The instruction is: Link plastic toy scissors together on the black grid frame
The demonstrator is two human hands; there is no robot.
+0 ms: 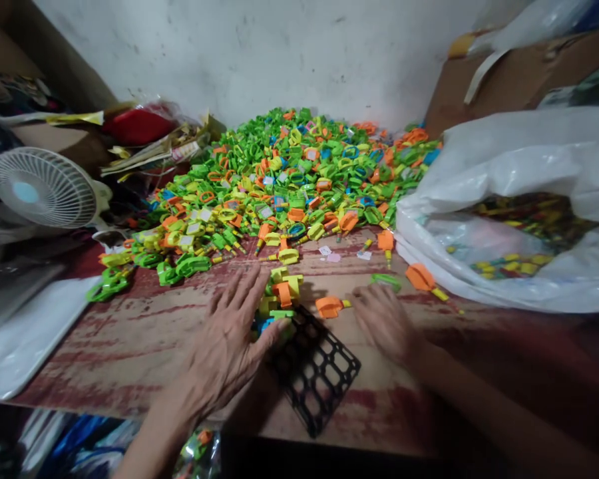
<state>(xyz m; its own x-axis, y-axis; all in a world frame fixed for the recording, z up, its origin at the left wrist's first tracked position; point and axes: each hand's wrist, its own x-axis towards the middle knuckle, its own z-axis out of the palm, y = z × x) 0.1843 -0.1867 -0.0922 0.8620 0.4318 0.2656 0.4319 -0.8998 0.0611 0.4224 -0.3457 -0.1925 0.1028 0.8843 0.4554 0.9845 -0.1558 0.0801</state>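
Observation:
My left hand [229, 342] lies with its fingers stretched out and its thumb apart. It rests along a cluster of small yellow, orange, green and blue plastic pieces [281, 293], the thumb at the near end. These pieces sit at the far end of a black plastic grid tray [324, 362] with open cells. My right hand [387, 322] is slightly blurred, its fingers curled down to the tabletop; what they hold, if anything, is hidden. Just left of its fingertips lies an orange piece with a yellow tip [330, 307]. A green piece [385, 282] lies just beyond the knuckles.
A large heap of similar coloured pieces [299, 173] rises against the wall. At the right stands a white sack [504, 153] with more small parts inside. A fan [44, 187] is at the left. Another orange piece [420, 276] and paper bits [333, 257] lie on the worn tabletop [144, 346].

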